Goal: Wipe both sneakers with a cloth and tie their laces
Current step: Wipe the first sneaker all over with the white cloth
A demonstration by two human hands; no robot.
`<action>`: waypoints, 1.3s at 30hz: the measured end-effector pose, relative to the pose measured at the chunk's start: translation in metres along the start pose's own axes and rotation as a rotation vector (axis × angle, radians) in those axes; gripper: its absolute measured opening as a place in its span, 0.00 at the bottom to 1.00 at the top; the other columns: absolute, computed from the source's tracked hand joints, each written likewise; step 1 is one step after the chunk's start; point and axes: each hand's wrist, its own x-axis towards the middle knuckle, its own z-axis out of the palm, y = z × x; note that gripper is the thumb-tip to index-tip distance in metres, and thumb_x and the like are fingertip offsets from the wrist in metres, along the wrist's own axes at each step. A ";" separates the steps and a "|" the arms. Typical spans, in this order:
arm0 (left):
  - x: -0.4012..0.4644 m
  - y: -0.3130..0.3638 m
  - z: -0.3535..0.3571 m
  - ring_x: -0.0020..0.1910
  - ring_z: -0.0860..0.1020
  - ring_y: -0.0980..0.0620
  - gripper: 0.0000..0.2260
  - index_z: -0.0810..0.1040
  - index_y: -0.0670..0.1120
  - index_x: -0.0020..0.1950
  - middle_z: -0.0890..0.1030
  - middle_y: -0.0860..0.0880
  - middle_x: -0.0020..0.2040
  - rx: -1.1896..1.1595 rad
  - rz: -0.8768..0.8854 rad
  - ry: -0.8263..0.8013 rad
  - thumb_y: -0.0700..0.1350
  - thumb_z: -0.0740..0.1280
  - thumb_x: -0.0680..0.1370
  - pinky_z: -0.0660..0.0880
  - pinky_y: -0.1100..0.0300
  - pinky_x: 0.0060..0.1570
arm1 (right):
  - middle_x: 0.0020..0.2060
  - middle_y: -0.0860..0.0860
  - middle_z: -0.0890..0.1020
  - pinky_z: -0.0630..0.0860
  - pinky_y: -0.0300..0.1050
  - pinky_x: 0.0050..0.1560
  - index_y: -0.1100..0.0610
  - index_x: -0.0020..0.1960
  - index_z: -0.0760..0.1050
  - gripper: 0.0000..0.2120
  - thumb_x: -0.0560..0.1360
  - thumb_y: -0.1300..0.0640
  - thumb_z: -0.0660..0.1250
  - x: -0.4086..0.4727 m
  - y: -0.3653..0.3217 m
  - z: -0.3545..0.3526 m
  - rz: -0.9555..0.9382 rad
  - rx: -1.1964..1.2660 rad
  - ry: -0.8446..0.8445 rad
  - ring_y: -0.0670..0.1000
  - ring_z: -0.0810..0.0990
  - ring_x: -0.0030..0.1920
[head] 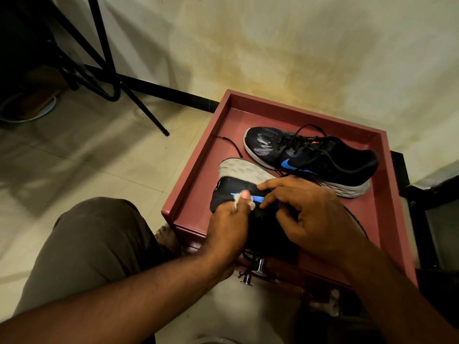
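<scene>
Both hands (270, 209) curled on sneaker (238, 187)

I am looking down at pale floor tiles (82, 155) shining under dim light. A stained cream wall (285, 45) is rising behind; black stand legs (109, 58) are crossing upper left.

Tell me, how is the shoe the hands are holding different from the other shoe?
The near sneaker is tipped on its side, its grey sole showing; the far sneaker stands upright on the red tray. The left hand pinches a white cloth against the near sneaker while the right hand steadies it; nobody touches the far sneaker. Both are black with a blue logo and loose laces.
</scene>
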 end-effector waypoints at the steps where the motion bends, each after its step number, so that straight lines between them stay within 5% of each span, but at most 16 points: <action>1: 0.001 0.001 -0.001 0.29 0.64 0.50 0.27 0.70 0.50 0.29 0.66 0.51 0.27 0.001 -0.003 0.005 0.65 0.57 0.83 0.61 0.51 0.33 | 0.60 0.40 0.84 0.79 0.42 0.57 0.50 0.48 0.84 0.13 0.70 0.65 0.68 0.000 -0.001 0.000 -0.002 0.009 0.005 0.40 0.81 0.60; 6: 0.006 0.001 -0.004 0.31 0.60 0.45 0.28 0.71 0.46 0.36 0.64 0.43 0.32 -0.101 0.005 -0.048 0.71 0.62 0.76 0.56 0.49 0.32 | 0.60 0.39 0.83 0.79 0.44 0.57 0.49 0.49 0.82 0.14 0.70 0.64 0.66 0.000 -0.003 0.000 0.005 0.010 0.017 0.41 0.82 0.59; 9: 0.007 -0.005 -0.004 0.30 0.65 0.48 0.21 0.72 0.49 0.32 0.69 0.45 0.30 -0.161 -0.005 -0.117 0.59 0.67 0.79 0.61 0.54 0.32 | 0.60 0.39 0.83 0.79 0.44 0.56 0.49 0.48 0.82 0.13 0.70 0.65 0.67 0.001 -0.001 -0.002 0.014 -0.011 0.008 0.42 0.82 0.59; 12: 0.002 -0.006 -0.002 0.34 0.74 0.50 0.11 0.78 0.43 0.41 0.78 0.46 0.34 -0.193 -0.024 -0.136 0.41 0.66 0.83 0.74 0.56 0.38 | 0.60 0.39 0.83 0.79 0.46 0.54 0.49 0.46 0.82 0.13 0.69 0.64 0.67 0.001 0.000 -0.001 0.013 -0.028 0.005 0.44 0.82 0.58; 14: -0.002 -0.004 -0.002 0.34 0.76 0.51 0.11 0.78 0.42 0.40 0.79 0.47 0.34 -0.222 -0.024 -0.141 0.39 0.66 0.83 0.76 0.58 0.37 | 0.60 0.39 0.83 0.79 0.46 0.52 0.49 0.46 0.82 0.13 0.68 0.64 0.67 0.001 0.001 -0.001 0.004 -0.038 0.019 0.45 0.83 0.56; 19: -0.008 0.012 0.000 0.25 0.73 0.59 0.20 0.75 0.48 0.30 0.76 0.54 0.26 -0.234 -0.038 -0.141 0.47 0.67 0.82 0.71 0.67 0.27 | 0.59 0.40 0.83 0.79 0.45 0.52 0.50 0.46 0.81 0.13 0.68 0.66 0.69 0.002 0.003 -0.001 0.005 -0.014 0.041 0.44 0.83 0.57; 22: -0.008 0.014 -0.001 0.25 0.75 0.58 0.23 0.76 0.49 0.26 0.78 0.52 0.27 -0.225 -0.039 -0.170 0.55 0.67 0.81 0.71 0.66 0.27 | 0.57 0.41 0.84 0.80 0.47 0.52 0.50 0.50 0.82 0.08 0.72 0.59 0.73 0.000 -0.001 0.001 -0.026 -0.021 0.050 0.44 0.82 0.56; 26: -0.010 0.017 -0.001 0.42 0.86 0.47 0.25 0.85 0.42 0.44 0.87 0.43 0.42 -0.281 -0.102 -0.169 0.63 0.63 0.80 0.81 0.58 0.41 | 0.56 0.42 0.82 0.78 0.47 0.51 0.49 0.55 0.81 0.17 0.74 0.39 0.73 -0.004 -0.007 0.009 -0.010 -0.104 0.043 0.47 0.80 0.56; 28: -0.010 0.019 -0.001 0.49 0.87 0.45 0.31 0.85 0.41 0.54 0.88 0.41 0.48 -0.350 -0.188 -0.167 0.66 0.56 0.81 0.83 0.55 0.47 | 0.56 0.42 0.83 0.78 0.48 0.50 0.50 0.52 0.83 0.10 0.77 0.44 0.73 -0.005 -0.005 0.016 -0.006 -0.128 0.101 0.47 0.80 0.56; 31: -0.013 0.021 0.000 0.54 0.86 0.43 0.32 0.85 0.44 0.57 0.87 0.40 0.52 -0.404 -0.267 -0.166 0.67 0.53 0.83 0.82 0.48 0.56 | 0.51 0.46 0.84 0.79 0.49 0.50 0.54 0.50 0.83 0.03 0.77 0.57 0.74 -0.004 0.000 0.020 0.017 -0.075 0.194 0.48 0.82 0.53; 35: -0.015 0.021 0.007 0.59 0.84 0.48 0.23 0.81 0.46 0.65 0.86 0.46 0.59 -0.382 -0.268 -0.162 0.58 0.53 0.86 0.80 0.57 0.52 | 0.47 0.51 0.84 0.80 0.44 0.50 0.61 0.50 0.83 0.06 0.76 0.70 0.72 -0.002 0.006 0.010 0.141 -0.026 0.407 0.48 0.83 0.49; 39: -0.016 0.022 0.013 0.62 0.82 0.46 0.21 0.81 0.47 0.66 0.84 0.46 0.63 -0.385 -0.295 -0.156 0.55 0.54 0.87 0.80 0.53 0.56 | 0.55 0.53 0.85 0.77 0.42 0.62 0.62 0.56 0.85 0.11 0.77 0.67 0.69 -0.008 0.012 0.014 -0.006 -0.133 0.239 0.53 0.83 0.57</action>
